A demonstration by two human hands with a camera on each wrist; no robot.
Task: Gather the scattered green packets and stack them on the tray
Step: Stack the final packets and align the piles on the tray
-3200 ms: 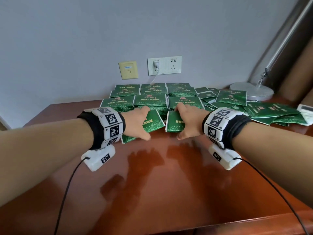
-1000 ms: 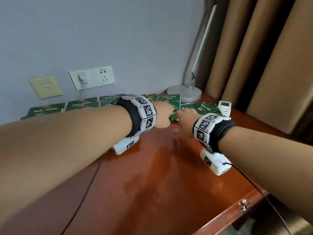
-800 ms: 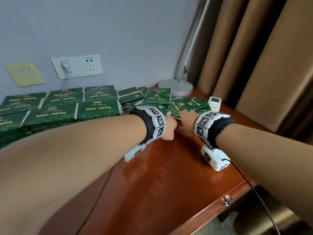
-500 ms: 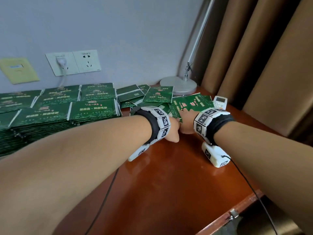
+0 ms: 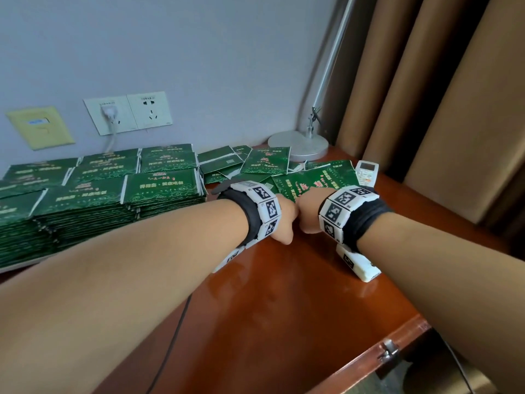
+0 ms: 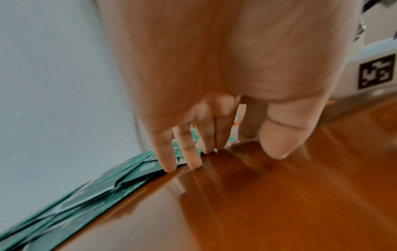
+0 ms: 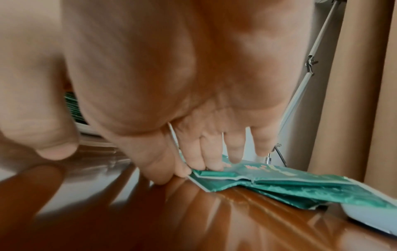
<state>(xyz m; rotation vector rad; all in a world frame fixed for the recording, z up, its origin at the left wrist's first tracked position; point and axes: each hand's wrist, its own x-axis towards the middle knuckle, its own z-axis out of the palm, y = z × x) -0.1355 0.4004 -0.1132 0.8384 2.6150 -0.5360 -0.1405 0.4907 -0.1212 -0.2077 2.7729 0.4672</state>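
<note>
Tall stacks of green packets (image 5: 159, 186) fill the tray (image 5: 17, 267) at the left. Scattered green packets (image 5: 312, 180) lie loose to their right, near the lamp. My left hand (image 5: 285, 220) and right hand (image 5: 308, 214) meet side by side at the near edge of this loose pile. In the left wrist view the left hand's straight fingers (image 6: 189, 152) touch the table and the edge of the loose packets (image 6: 128, 171). In the right wrist view the right hand's straight fingers (image 7: 212, 158) press on the corner of a green packet (image 7: 279, 178), with the thumb apart from it.
A white remote control (image 5: 366, 172) lies just right of the loose packets. A lamp base (image 5: 298, 143) stands behind them, by brown curtains (image 5: 426, 109). The table's front edge (image 5: 369, 356) runs at the lower right. Wall sockets (image 5: 127, 113) are above the stacks.
Both hands have left the stacks and moved right to the loose pile. Over the last second they have closed in side by side at its near edge.
</note>
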